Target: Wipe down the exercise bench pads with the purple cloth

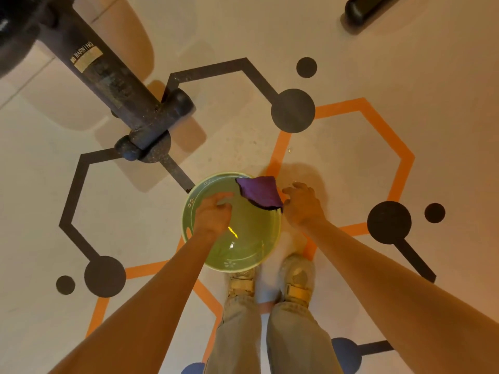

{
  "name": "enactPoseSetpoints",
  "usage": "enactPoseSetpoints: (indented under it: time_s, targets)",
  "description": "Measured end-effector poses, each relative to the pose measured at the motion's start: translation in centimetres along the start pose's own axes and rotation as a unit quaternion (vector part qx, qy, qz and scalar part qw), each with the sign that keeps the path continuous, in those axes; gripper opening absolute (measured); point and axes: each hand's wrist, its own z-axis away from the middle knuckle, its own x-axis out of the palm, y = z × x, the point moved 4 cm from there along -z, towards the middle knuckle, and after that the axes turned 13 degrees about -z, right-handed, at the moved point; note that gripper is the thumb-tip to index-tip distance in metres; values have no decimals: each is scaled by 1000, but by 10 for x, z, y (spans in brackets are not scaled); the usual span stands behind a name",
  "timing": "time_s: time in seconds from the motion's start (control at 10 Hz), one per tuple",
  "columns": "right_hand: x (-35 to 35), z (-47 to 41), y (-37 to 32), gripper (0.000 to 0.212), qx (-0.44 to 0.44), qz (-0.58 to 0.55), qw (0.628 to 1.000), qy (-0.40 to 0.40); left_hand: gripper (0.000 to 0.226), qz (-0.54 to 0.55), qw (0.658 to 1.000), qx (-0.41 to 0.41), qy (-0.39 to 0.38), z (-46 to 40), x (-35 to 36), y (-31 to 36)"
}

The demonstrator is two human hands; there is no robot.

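The purple cloth [259, 193] lies folded over the far right rim of a green bowl [243, 255] that stands on the floor in front of my feet. My left hand [213, 214] hovers over the left half of the bowl with its fingers loosely curled and nothing in them. My right hand [302, 203] is just right of the cloth, fingers spread, thumb close to the cloth's lower corner. The bench's black frame bar [108, 76], with a warning label, runs across the upper left. A dark blurred padded part [13, 36] sits at the top left edge.
The bench's foot crossbar [156, 125] with rubber end caps rests on the floor just beyond the bowl. Another black equipment foot [364, 9] lies at the top right. My shoes [270, 282] stand right behind the bowl. The pale floor carries black and orange hexagon markings.
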Motion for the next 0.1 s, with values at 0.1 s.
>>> enactPoseSetpoints:
  time_s: [0.1]
  targets:
    - [-4,5,0,38,4,-21,999,28,34,-10,1000,7,-12,9,-8,1]
